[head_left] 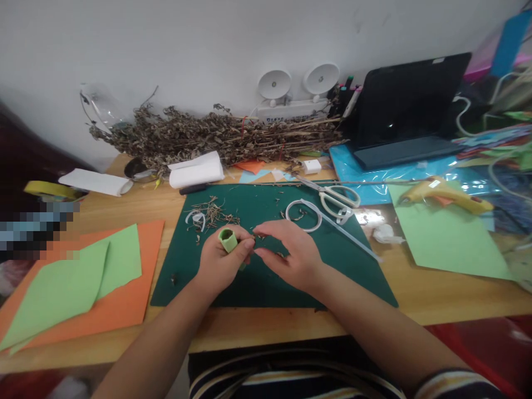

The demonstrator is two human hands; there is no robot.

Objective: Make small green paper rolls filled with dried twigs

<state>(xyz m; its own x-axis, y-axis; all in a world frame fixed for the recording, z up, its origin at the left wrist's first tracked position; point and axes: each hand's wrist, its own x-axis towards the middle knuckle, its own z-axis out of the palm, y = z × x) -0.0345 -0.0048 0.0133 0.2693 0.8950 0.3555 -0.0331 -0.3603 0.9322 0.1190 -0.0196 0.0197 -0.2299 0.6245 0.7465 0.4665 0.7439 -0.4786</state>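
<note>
I am holding the green paper roll (228, 240) in my left hand (220, 265), fingers closed around its lower part, open end facing up. It is sitting above the middle of the dark green cutting mat (270, 288) on the table (436, 293). My right hand (293, 255) is resting just beside it, thumb and forefinger drawn close together toward the roll; I cannot tell whether they are pinching anything. Scissors (338, 198) and a white ring (303, 215) are lying farther back on the mat.
</note>
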